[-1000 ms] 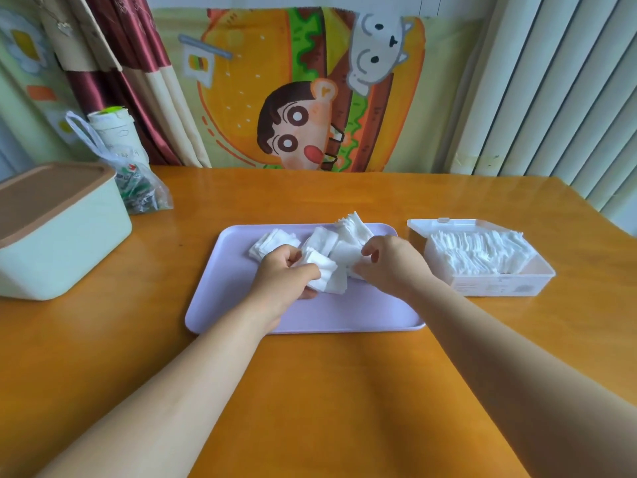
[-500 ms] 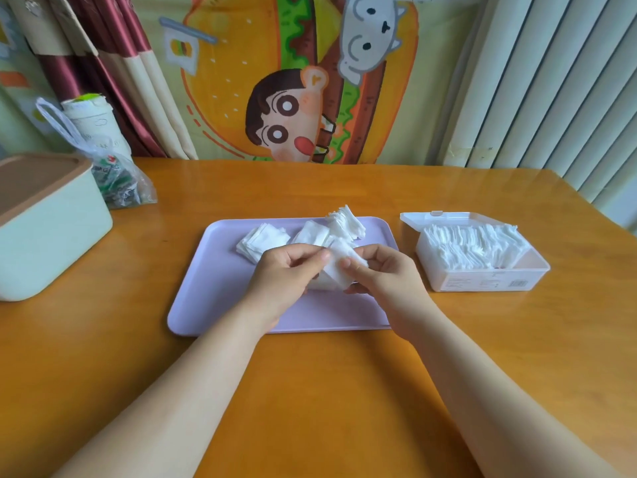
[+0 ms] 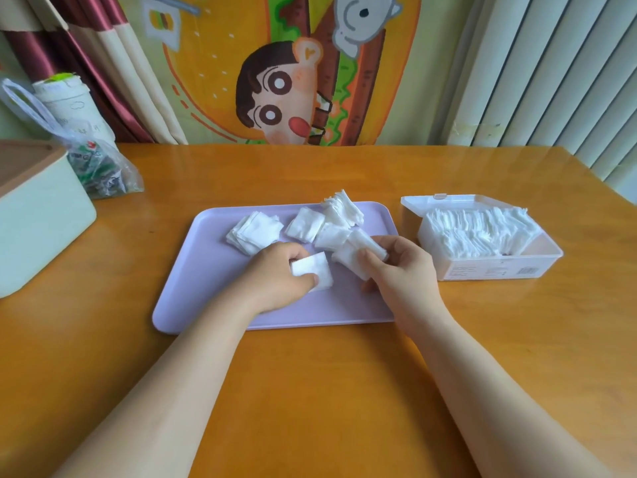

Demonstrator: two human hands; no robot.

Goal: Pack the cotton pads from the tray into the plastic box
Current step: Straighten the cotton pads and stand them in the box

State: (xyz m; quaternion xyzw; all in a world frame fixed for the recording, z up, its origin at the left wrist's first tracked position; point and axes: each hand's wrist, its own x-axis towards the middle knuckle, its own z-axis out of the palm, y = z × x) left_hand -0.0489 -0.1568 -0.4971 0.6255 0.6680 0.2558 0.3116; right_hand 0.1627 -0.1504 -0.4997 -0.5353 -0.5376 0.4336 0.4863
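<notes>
A lilac tray (image 3: 193,298) lies in the middle of the wooden table. White square cotton pads sit on it in loose piles (image 3: 256,231). My left hand (image 3: 275,277) pinches a small stack of pads (image 3: 312,270) just above the tray. My right hand (image 3: 401,270) grips another stack of pads (image 3: 358,251) beside it. The clear plastic box (image 3: 493,267) stands open to the right of the tray, mostly filled with upright pads, with a gap at its right end.
A pale green bin with a brown lid (image 3: 38,219) stands at the left edge. Behind it are a plastic bag (image 3: 100,167) and a white canister (image 3: 65,101). Curtains and a cartoon cloth hang behind the table.
Both hands were together on one bunch of pads. They have drawn apart, each holding its own stack. The camera has tipped and moved closer.
</notes>
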